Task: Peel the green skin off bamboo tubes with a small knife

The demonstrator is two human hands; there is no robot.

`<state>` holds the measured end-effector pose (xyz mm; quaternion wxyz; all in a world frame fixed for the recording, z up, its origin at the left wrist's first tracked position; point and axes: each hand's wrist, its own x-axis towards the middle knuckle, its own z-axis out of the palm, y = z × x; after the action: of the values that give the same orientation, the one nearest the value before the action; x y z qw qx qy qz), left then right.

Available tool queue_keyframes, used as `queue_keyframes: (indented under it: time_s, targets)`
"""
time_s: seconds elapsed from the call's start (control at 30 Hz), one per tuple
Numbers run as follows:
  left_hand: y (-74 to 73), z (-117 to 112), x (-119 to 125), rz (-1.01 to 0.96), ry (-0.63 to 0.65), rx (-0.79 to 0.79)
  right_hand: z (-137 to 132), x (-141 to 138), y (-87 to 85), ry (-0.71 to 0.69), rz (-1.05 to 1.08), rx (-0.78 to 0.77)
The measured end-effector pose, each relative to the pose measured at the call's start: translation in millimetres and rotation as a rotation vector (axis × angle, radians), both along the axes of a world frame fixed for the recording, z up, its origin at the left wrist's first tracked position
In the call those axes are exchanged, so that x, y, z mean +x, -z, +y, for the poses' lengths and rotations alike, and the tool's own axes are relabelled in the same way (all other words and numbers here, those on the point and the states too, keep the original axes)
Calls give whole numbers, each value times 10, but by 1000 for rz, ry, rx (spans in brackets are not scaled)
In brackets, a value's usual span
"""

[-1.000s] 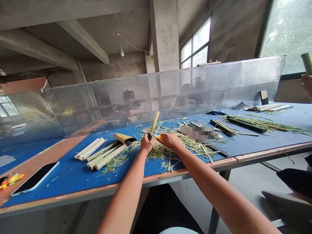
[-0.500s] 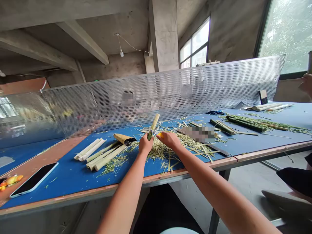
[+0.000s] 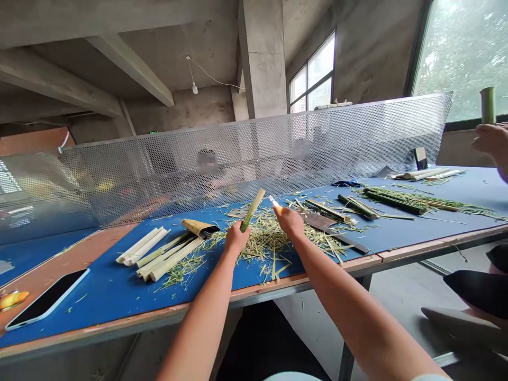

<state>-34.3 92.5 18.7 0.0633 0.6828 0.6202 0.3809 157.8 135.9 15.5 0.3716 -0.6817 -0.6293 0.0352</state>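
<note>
My left hand (image 3: 237, 239) is closed round the lower end of a split bamboo piece (image 3: 254, 206), green low down and pale at the top, tilted up and to the right. In my right hand (image 3: 290, 223) is a small knife (image 3: 273, 201) with a yellow handle, its blade pointing up and left, apart from the bamboo. A heap of bamboo shavings (image 3: 264, 241) lies under both hands. Right of it rests a broad, dark cleaver (image 3: 320, 221), partly among the shavings.
Pale bamboo strips (image 3: 143, 246) and a bamboo tube section (image 3: 198, 228) lie at left, near a phone (image 3: 50, 299). Green bamboo pieces (image 3: 392, 201) lie at right. A perforated metal screen (image 3: 159, 174) runs behind. At far right another person's hand (image 3: 490, 142) holds a bamboo tube (image 3: 488, 106).
My right hand has drawn the knife off the bamboo, to the right and upward. My left hand still grips the bamboo piece. The other person's bamboo tube has come further into view.
</note>
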Motion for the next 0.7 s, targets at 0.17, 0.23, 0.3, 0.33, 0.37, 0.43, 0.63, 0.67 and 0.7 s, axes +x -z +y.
queue_keyframes:
  time_s: [0.17, 0.23, 0.3, 0.33, 0.37, 0.43, 0.63, 0.67, 0.7]
  targets:
    - [18, -8, -35, -12, -16, -16, 9, 79, 42, -13, 16, 94]
    - [29, 0, -37, -19, -28, 1, -25, -16, 60, -170, -57, 136]
    - [40, 18, -37, -54, -37, 18, -63, -125, 77, -339, -150, 154]
    - [47, 30, -37, -80, -32, 20, -81, -171, 83, -402, -196, 154]
    - [53, 46, -38, -110, -17, 20, -96, -207, 86, -436, -239, 148]
    - [68, 82, -43, -171, 40, 12, -119, -254, 81, -421, -311, 142]
    - [109, 180, -76, -297, 131, -33, -133, -270, -5, -280, -386, 96]
    - [114, 185, -76, -303, 146, -54, -129, -256, -19, -255, -358, 81]
    - [119, 185, -74, -303, 163, -76, -125, -238, -29, -228, -329, 67]
